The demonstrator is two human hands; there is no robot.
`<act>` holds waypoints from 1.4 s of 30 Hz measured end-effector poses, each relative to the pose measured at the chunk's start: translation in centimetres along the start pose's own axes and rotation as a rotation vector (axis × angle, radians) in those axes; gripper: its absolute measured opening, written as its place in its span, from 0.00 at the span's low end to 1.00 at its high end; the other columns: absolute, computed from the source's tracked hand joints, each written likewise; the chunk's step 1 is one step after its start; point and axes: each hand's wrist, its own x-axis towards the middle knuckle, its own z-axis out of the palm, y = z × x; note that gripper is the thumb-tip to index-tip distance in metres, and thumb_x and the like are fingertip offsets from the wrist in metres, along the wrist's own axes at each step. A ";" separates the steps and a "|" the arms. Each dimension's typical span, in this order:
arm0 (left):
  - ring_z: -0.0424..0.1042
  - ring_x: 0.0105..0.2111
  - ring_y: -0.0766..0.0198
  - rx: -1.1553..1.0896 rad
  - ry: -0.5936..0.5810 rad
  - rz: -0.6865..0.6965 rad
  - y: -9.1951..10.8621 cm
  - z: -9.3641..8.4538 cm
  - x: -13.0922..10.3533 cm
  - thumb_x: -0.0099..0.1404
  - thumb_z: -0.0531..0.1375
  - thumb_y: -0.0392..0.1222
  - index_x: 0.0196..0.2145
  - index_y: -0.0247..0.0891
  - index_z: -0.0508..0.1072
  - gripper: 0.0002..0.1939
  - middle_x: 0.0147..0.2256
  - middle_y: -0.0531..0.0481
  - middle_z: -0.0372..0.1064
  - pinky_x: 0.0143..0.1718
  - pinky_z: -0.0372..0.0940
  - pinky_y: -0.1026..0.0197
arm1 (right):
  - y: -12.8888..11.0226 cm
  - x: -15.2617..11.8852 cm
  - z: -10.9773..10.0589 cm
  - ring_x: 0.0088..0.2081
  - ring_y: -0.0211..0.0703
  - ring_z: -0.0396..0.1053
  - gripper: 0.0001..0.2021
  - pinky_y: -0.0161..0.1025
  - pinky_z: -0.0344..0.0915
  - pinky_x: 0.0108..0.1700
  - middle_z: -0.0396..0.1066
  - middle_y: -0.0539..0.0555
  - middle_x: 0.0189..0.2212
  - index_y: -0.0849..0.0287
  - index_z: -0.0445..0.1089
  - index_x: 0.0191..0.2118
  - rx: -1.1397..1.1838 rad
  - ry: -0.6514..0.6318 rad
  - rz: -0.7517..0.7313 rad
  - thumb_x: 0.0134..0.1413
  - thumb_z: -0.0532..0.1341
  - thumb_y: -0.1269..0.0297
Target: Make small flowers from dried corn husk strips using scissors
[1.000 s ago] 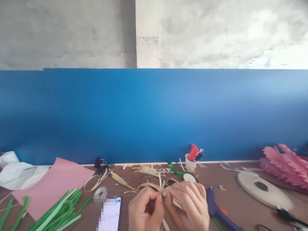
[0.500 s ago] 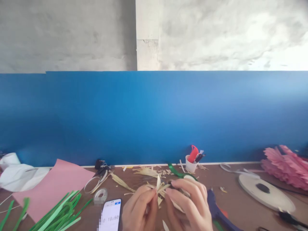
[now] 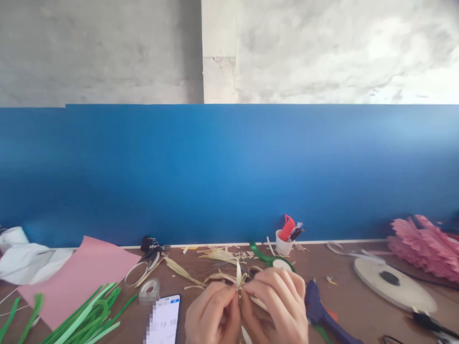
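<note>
Pale dried husk strips (image 3: 238, 276) stick up between my fingertips, low in the middle of the head view. My left hand (image 3: 214, 313) pinches them from the left. My right hand (image 3: 278, 301) is closed on the same strips from the right, its fingers curled and almost touching the left ones. The lower part of the strips is mostly hidden by the hands, though one pale tip (image 3: 245, 335) shows below. More dried husk (image 3: 219, 255) lies on the table behind my hands, among small scraps.
Left of my hands are a phone (image 3: 168, 319), a tape roll (image 3: 149, 289), green stems (image 3: 89, 315) and pink paper (image 3: 81, 282). To the right lie a purple glue gun (image 3: 322, 315) and a round white disc (image 3: 394, 286). Behind stand a cup (image 3: 284, 246) and green ribbon (image 3: 263, 255).
My right hand has shifted left and its fingers have drawn in close to the left fingertips. The green ribbon roll and glue gun show more now.
</note>
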 end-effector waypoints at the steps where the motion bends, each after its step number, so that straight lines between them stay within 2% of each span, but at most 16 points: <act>1: 0.69 0.20 0.68 0.006 -0.002 0.008 0.0 -0.1 0.0 0.59 0.57 0.24 0.33 0.39 0.72 0.11 0.22 0.51 0.70 0.22 0.66 0.69 | -0.1 -0.1 0.1 0.25 0.38 0.66 0.08 0.42 0.52 0.36 0.68 0.47 0.22 0.56 0.65 0.30 0.004 -0.002 0.007 0.49 0.60 0.78; 6: 0.70 0.20 0.68 0.053 -0.007 0.046 -0.3 -0.5 0.0 0.59 0.58 0.24 0.34 0.38 0.73 0.11 0.22 0.51 0.72 0.23 0.67 0.69 | -0.4 -0.9 0.8 0.24 0.37 0.63 0.09 0.42 0.51 0.36 0.66 0.47 0.21 0.56 0.61 0.27 0.030 0.014 0.139 0.50 0.59 0.77; 14: 0.75 0.23 0.64 0.190 -0.136 0.246 -1.5 -1.7 -0.1 0.58 0.60 0.25 0.37 0.36 0.74 0.11 0.24 0.47 0.75 0.26 0.70 0.67 | -0.3 -1.2 1.2 0.23 0.36 0.62 0.10 0.42 0.50 0.35 0.63 0.45 0.18 0.57 0.62 0.22 0.037 0.014 0.178 0.49 0.59 0.76; 19: 0.75 0.23 0.64 0.243 -0.065 0.270 -1.8 -1.3 -0.5 0.58 0.61 0.25 0.36 0.36 0.75 0.10 0.23 0.48 0.75 0.27 0.70 0.66 | -0.5 -1.4 1.5 0.21 0.34 0.58 0.13 0.41 0.49 0.34 0.59 0.44 0.17 0.58 0.57 0.20 0.063 0.012 0.215 0.48 0.59 0.77; 22: 0.75 0.25 0.65 0.208 -0.017 0.196 -1.8 -1.3 0.0 0.58 0.60 0.25 0.37 0.37 0.74 0.12 0.26 0.48 0.75 0.29 0.70 0.66 | -0.3 -1.2 1.0 0.23 0.36 0.60 0.13 0.41 0.52 0.34 0.62 0.45 0.18 0.58 0.57 0.20 0.164 -0.064 0.263 0.51 0.57 0.76; 24: 0.74 0.27 0.64 0.086 -0.063 0.108 -1.7 -1.7 1.0 0.59 0.58 0.24 0.36 0.38 0.71 0.11 0.28 0.47 0.75 0.30 0.70 0.65 | 0.2 -1.0 0.3 0.25 0.38 0.64 0.11 0.39 0.57 0.34 0.66 0.47 0.20 0.57 0.63 0.22 0.307 -0.164 0.371 0.56 0.55 0.71; 27: 0.70 0.23 0.67 -0.092 -0.215 -0.101 -1.6 -2.3 2.6 0.63 0.55 0.26 0.32 0.38 0.69 0.09 0.25 0.51 0.70 0.24 0.67 0.67 | 1.1 -0.7 -0.4 0.30 0.43 0.70 0.11 0.37 0.64 0.32 0.72 0.52 0.27 0.55 0.71 0.33 0.565 -0.234 0.723 0.61 0.53 0.59; 29: 0.69 0.23 0.67 -0.163 -0.271 -0.118 -1.5 -2.6 3.1 0.64 0.54 0.27 0.33 0.38 0.70 0.09 0.25 0.51 0.69 0.24 0.66 0.67 | 1.5 -0.8 -0.3 0.29 0.44 0.71 0.20 0.36 0.67 0.31 0.72 0.54 0.25 0.57 0.72 0.33 0.852 -0.320 0.977 0.63 0.48 0.52; 31: 0.72 0.27 0.66 -0.208 -0.293 -0.045 -1.6 -2.8 3.1 0.63 0.54 0.25 0.37 0.37 0.70 0.11 0.29 0.48 0.71 0.28 0.68 0.66 | 1.5 -1.1 0.1 0.24 0.41 0.68 0.26 0.36 0.67 0.30 0.68 0.53 0.20 0.60 0.71 0.28 1.194 -0.468 1.139 0.64 0.43 0.51; 33: 0.73 0.31 0.65 -0.223 -0.321 0.060 -1.8 -2.8 2.8 0.63 0.54 0.23 0.42 0.36 0.70 0.13 0.33 0.45 0.72 0.31 0.70 0.66 | 1.3 -1.4 0.6 0.21 0.38 0.65 0.24 0.35 0.65 0.27 0.65 0.51 0.17 0.62 0.71 0.26 1.393 -0.499 1.215 0.62 0.45 0.54; 36: 0.74 0.34 0.63 -0.184 -0.372 0.178 -2.2 -2.7 2.2 0.64 0.54 0.24 0.46 0.35 0.70 0.15 0.35 0.42 0.74 0.35 0.71 0.65 | 0.8 -1.5 0.9 0.20 0.36 0.62 0.12 0.31 0.59 0.25 0.64 0.49 0.16 0.61 0.69 0.24 1.449 -0.443 1.247 0.52 0.56 0.60; 39: 0.74 0.35 0.62 -0.168 -0.362 0.222 -2.4 -2.4 1.8 0.64 0.54 0.25 0.47 0.33 0.71 0.15 0.35 0.41 0.75 0.36 0.71 0.64 | 0.7 -0.9 0.7 0.20 0.34 0.59 0.09 0.31 0.55 0.26 0.63 0.48 0.15 0.62 0.68 0.21 1.474 -0.525 1.290 0.44 0.60 0.63; 42: 0.74 0.33 0.63 -0.221 -0.339 0.222 -2.3 -2.1 1.9 0.64 0.54 0.24 0.46 0.31 0.71 0.14 0.34 0.42 0.74 0.34 0.70 0.65 | 0.9 0.1 0.5 0.21 0.34 0.59 0.08 0.31 0.54 0.26 0.63 0.48 0.15 0.62 0.67 0.20 1.452 -0.535 1.337 0.42 0.61 0.63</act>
